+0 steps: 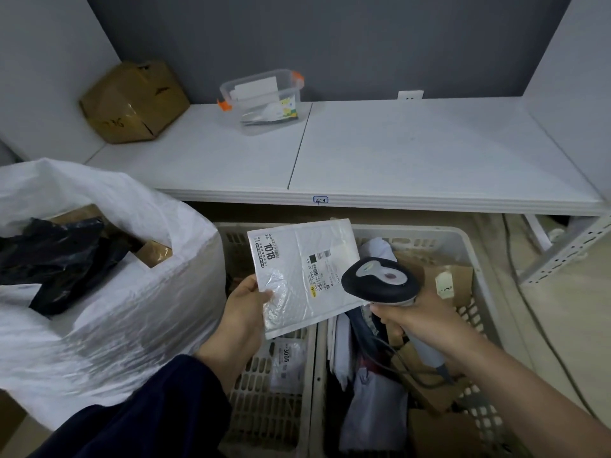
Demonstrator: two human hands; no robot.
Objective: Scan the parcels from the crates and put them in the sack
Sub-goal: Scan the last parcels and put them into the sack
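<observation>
My left hand (246, 309) grips a white bubble mailer (297, 262) by its lower left corner, label side up, marked 1018. My right hand (420, 320) holds a black and grey barcode scanner (380, 280) whose head points at the mailer's barcode label from the right. Both are above two beige plastic crates. The left crate (281, 408) holds a small white parcel (286, 365) marked 3005. The right crate (479, 312) is full of several cardboard and bagged parcels. A large white woven sack (139, 309) stands at the left, open, with a black bag (56, 259) and a brown box inside.
A white shelf (396, 150) runs across behind the crates, carrying a brown cardboard box (132, 100) at the left and a clear plastic tub (264, 100) with orange clips. The scanner's cable (406, 368) trails over the right crate. A metal rack upright (562, 249) lies at right.
</observation>
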